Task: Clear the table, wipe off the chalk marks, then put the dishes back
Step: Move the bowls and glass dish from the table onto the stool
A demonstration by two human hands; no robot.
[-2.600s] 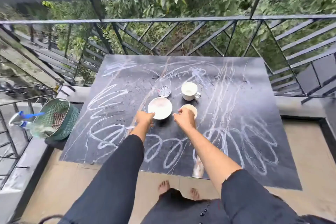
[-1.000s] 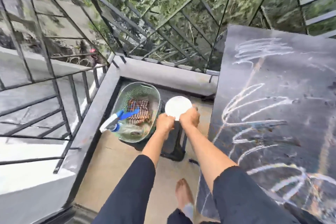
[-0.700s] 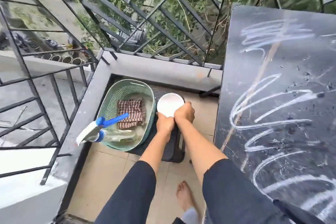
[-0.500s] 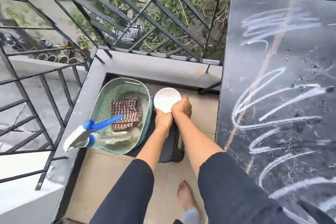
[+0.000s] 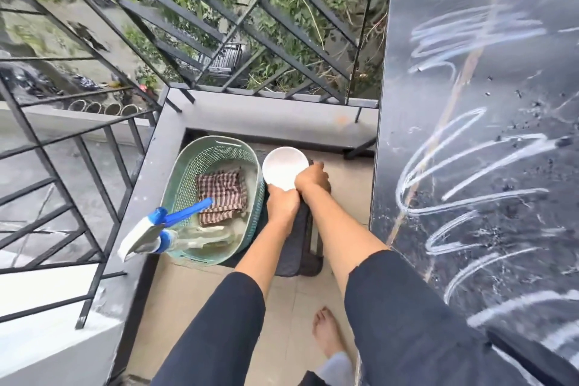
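Observation:
A white bowl (image 5: 284, 167) is held low beside the table, just over a dark low stand (image 5: 302, 240) on the floor. My left hand (image 5: 282, 202) grips its near rim from below. My right hand (image 5: 311, 178) is curled on its right rim; anything else in that hand is hidden. The black table (image 5: 488, 97) fills the right side, covered in white chalk marks (image 5: 463, 166). No dishes show on the visible part of it.
A green mesh basket (image 5: 188, 166) stands left of the bowl, holding a checked cloth (image 5: 221, 194) and a blue-headed spray bottle (image 5: 156, 232). Black railing (image 5: 219, 25) and a grey ledge (image 5: 269, 116) close the corner. My bare foot (image 5: 326, 335) stands on the tiled floor.
The bowl was lifted off the table and carried left and down to the stand by the basket. Over the last second it has sunk slightly lower.

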